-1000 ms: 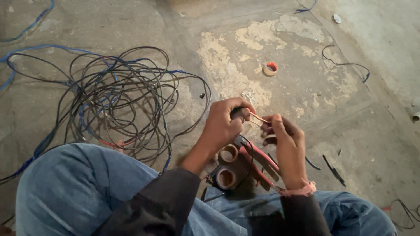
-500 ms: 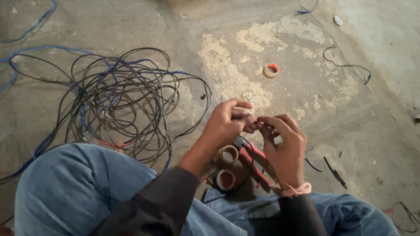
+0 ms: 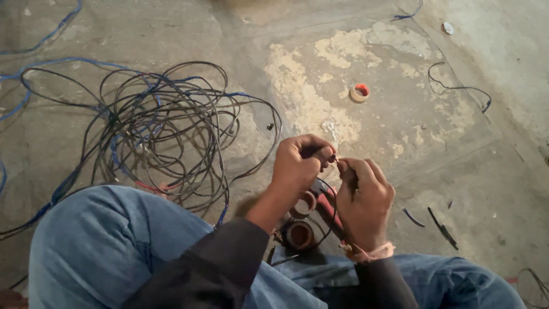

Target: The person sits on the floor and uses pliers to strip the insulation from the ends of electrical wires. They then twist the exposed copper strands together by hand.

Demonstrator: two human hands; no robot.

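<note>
The person sits on the floor with both hands held close together above the lap. The left hand and the right hand meet at a small spot between them, where the ends of a thin wire stick out. Each hand's grip is pressed together, pinching the wire end between thumb and fingertips. The wire end is very small, so it is hard to tell just how it sits in the fingers. A wire like this looks light and bendy. It would flop if held far from the tip, so the best place to hold it is close to the end, the way both hands hold it here. The bare tips look thin and could snap or poke if twisted too hard. Its smooth coat may slip in the fingers, so a firm pinch helps. Just under the hands lie two rolls of tape and a tool with red handles, close to the knees. To the left a big messy pile of black and blue wire lies on the floor. Another small tape roll sits farther off, well apart from the hands. A few short wire bits lie to the right.
</note>
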